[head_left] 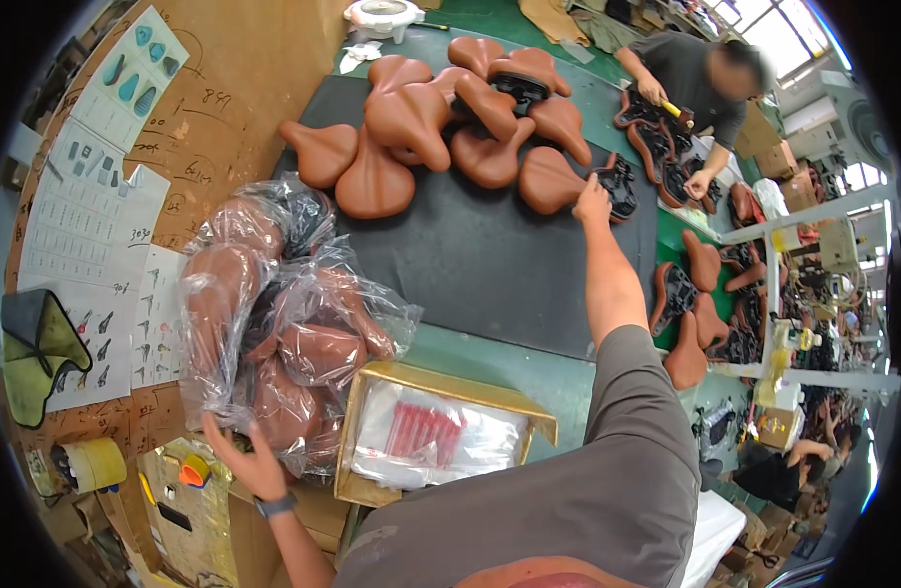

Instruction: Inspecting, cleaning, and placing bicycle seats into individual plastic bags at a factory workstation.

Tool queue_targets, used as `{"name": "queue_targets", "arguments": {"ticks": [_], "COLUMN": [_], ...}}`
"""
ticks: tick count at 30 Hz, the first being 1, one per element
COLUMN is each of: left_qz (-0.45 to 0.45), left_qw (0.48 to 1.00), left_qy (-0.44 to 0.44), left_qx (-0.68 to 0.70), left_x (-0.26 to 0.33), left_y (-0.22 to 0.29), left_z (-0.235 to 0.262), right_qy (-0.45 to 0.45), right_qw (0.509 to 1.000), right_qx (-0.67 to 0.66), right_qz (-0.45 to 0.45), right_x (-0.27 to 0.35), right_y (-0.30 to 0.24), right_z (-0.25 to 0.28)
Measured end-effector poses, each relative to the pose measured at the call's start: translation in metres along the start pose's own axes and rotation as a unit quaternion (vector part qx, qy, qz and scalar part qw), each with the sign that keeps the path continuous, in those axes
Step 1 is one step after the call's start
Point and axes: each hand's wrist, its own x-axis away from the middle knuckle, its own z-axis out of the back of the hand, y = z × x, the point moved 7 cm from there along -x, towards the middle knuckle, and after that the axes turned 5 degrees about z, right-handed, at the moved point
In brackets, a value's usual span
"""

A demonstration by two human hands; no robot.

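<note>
At the right end of the pile, my right hand is closed on the narrow nose of a brown bicycle saddle. Just beyond those fingers a saddle lies with its black underside up. My left hand, fingers apart, is at the lower end of a clear plastic bag around a brown saddle; whether it touches the bag I cannot tell. More bagged saddles are heaped beside it. Several unwrapped brown saddles are piled at the far side of the black mat.
An open cardboard box with clear plastic bags stands near my body. Across the table a co-worker holds a yellow-handled tool over black-based saddles. More saddles lie to the right. A cardboard panel with pinned sheets rises at left.
</note>
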Motion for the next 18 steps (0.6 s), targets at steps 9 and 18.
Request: {"name": "queue_targets", "arguments": {"ticks": [9,18], "left_qz": [-0.180,-0.284], "left_qw": [0.939,0.719], "left_qy": [-0.293,-0.628], "left_qx": [0.025,-0.088], "left_x": [0.139,0.414], "left_y": [0.092,0.086], "left_z": [-0.088,-0.283], "right_qy": [-0.043,-0.197], "right_qw": [0.986,0.925], "right_qx": [-0.139,-0.267], "right_qz": [-0.075,-0.182], "right_x": [0.197,0.644], "right_y": [0.003,0.152], "right_z": [0.004,0.030]}}
